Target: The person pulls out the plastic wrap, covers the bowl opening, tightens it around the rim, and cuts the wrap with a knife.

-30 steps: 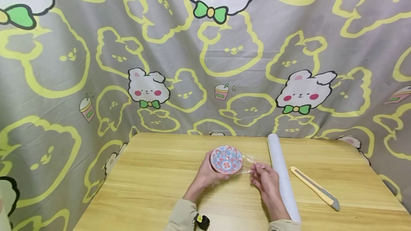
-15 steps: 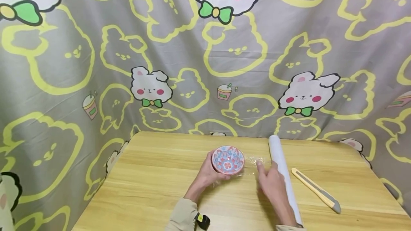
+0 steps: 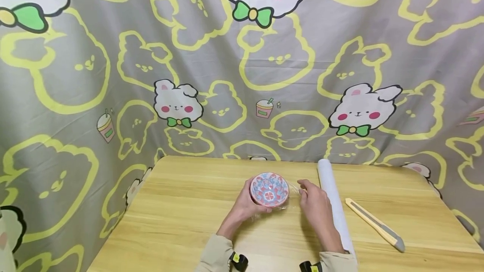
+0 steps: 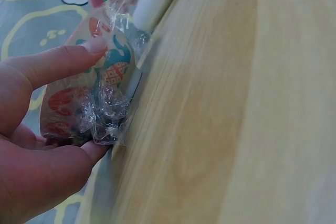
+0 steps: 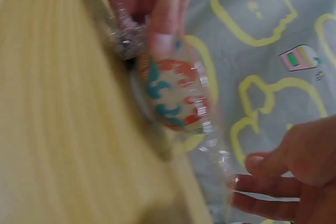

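A small bowl (image 3: 269,189) with a red and blue pattern is tilted above the table, its inside facing the head view. My left hand (image 3: 246,203) grips it from the left, thumb on the outer wall in the left wrist view. Clear cling film (image 4: 111,109) covers the bowl's outside and bunches near its base. A loose part of the film (image 5: 212,140) stretches from the bowl toward my right hand (image 3: 316,205). Fingers of that hand (image 5: 268,186) lie fairly straight with their tips touching the film edge; the thumb stands apart from them.
A long white roll (image 3: 334,205) lies just right of my right hand. Farther right is a yellow and grey utility knife (image 3: 374,224). The wooden table (image 3: 181,205) meets a patterned curtain (image 3: 227,66) behind and at the left.
My right hand let go of the film, moved right, then came back to the film with its fingers spread. The left hand still holds the bowl in nearly the same place.
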`<action>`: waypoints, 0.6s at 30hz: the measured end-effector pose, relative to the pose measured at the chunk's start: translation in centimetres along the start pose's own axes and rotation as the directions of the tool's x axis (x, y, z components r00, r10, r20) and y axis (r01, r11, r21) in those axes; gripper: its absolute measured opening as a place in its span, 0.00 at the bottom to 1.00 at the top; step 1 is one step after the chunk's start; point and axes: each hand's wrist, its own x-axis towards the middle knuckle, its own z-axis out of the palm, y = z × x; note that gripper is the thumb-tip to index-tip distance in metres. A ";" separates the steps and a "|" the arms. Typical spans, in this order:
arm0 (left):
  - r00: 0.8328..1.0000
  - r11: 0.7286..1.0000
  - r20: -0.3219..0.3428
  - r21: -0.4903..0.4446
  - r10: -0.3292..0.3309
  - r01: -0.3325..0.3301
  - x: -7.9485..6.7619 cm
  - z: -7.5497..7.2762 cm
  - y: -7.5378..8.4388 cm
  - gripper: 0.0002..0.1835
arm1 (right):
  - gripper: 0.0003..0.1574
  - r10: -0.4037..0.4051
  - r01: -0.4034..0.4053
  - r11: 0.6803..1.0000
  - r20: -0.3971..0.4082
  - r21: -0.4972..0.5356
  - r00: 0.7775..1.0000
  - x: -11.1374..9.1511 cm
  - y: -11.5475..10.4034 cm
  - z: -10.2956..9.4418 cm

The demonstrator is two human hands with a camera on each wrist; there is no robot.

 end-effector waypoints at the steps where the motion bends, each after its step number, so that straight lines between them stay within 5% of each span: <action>1: 1.000 1.000 0.000 0.007 -0.003 0.003 0.0 0.0 0.0 0.61 | 0.16 0.017 -0.017 1.000 -0.005 0.003 1.000 0.0 0.1 0.3; 13: 1.000 1.000 -0.017 0.020 0.002 -0.001 0.2 0.1 -0.2 0.60 | 0.07 0.088 -0.087 0.996 -0.089 0.019 0.992 0.2 1.1 1.2; 18: 1.000 1.000 -0.025 0.015 0.002 -0.001 0.2 0.2 -0.3 0.60 | 0.04 0.102 -0.103 0.994 -0.054 -0.024 0.993 -0.2 1.2 2.1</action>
